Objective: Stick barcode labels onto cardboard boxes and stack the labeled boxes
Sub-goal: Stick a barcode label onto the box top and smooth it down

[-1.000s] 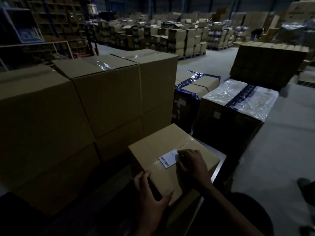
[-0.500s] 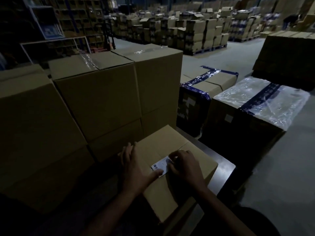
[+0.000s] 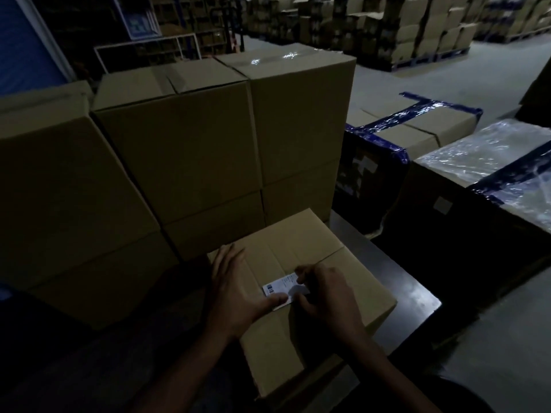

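Note:
A small cardboard box lies in front of me on a dark table. On its top sits a white barcode label. My left hand lies flat on the box with fingers spread, its thumb pressing the label's near edge. My right hand rests on the label's right end with fingers curled down onto it; the fingertips hide that end. Larger plain cardboard boxes stand stacked just behind and to the left.
Boxes bound with blue tape and one under clear plastic wrap stand to the right. Grey floor runs beyond them to several pallets of boxes. A white metal frame and shelving stand at the back left.
My left hand moved from the box's near edge up onto its top and its thumb came onto the label. The right hand stayed on the label. My view tipped down and closer.

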The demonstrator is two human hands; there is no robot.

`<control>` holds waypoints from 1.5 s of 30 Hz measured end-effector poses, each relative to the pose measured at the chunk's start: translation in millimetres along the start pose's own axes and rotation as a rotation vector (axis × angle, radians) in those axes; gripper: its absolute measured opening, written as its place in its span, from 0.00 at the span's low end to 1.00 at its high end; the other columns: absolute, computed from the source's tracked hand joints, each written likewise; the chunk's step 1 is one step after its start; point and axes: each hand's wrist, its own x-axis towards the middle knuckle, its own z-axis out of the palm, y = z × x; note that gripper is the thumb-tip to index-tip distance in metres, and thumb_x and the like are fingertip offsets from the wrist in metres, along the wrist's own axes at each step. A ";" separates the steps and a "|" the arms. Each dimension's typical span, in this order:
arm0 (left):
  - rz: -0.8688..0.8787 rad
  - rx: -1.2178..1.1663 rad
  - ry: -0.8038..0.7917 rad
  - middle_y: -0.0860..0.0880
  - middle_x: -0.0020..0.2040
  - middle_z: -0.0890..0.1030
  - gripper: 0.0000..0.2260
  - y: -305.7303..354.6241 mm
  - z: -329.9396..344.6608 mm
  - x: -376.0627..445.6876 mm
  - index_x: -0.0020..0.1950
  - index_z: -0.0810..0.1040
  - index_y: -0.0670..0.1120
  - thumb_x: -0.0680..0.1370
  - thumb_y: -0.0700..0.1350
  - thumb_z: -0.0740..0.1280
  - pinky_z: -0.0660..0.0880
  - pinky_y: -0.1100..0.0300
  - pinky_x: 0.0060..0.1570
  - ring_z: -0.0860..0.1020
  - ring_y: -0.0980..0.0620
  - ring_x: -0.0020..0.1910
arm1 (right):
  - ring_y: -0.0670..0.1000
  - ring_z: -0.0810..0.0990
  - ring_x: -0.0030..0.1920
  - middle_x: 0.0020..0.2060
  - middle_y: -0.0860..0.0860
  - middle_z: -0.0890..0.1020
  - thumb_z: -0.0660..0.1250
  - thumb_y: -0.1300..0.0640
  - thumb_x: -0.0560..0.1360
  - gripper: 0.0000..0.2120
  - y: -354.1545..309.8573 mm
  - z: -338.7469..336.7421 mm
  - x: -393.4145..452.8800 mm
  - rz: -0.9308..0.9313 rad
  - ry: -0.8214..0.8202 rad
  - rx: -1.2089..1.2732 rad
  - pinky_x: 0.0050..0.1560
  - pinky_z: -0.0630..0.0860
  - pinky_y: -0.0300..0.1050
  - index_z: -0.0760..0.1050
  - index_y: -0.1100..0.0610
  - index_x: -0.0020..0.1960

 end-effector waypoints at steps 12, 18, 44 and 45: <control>0.002 -0.019 0.020 0.56 0.81 0.54 0.55 -3.1 7.4 -1.0 0.78 0.61 0.51 0.58 0.77 0.69 0.54 0.51 0.77 0.45 0.60 0.79 | 0.39 0.76 0.50 0.54 0.43 0.78 0.72 0.54 0.73 0.12 2.8 -2.5 -0.4 0.069 -0.041 0.135 0.48 0.76 0.33 0.74 0.44 0.53; -0.012 -0.030 -0.001 0.56 0.81 0.51 0.55 -3.1 7.3 -1.8 0.78 0.60 0.53 0.57 0.78 0.68 0.54 0.52 0.76 0.44 0.61 0.79 | 0.42 0.75 0.54 0.53 0.39 0.73 0.71 0.55 0.73 0.15 -1.4 -3.0 -3.1 0.082 0.014 0.075 0.53 0.77 0.38 0.74 0.48 0.58; 0.088 0.003 0.104 0.47 0.78 0.64 0.52 -10.4 11.3 1.2 0.73 0.68 0.44 0.59 0.78 0.64 0.58 0.47 0.76 0.53 0.50 0.80 | 0.44 0.81 0.48 0.45 0.45 0.83 0.70 0.64 0.72 0.11 -20.7 4.9 -10.2 0.225 0.219 0.122 0.45 0.76 0.33 0.76 0.48 0.45; 0.091 0.007 0.104 0.46 0.78 0.64 0.52 -10.1 11.1 1.2 0.73 0.68 0.44 0.59 0.78 0.64 0.58 0.46 0.76 0.53 0.49 0.79 | 0.47 0.80 0.49 0.46 0.46 0.82 0.70 0.63 0.72 0.12 -20.9 6.7 -10.7 0.215 0.228 0.096 0.46 0.77 0.37 0.75 0.47 0.46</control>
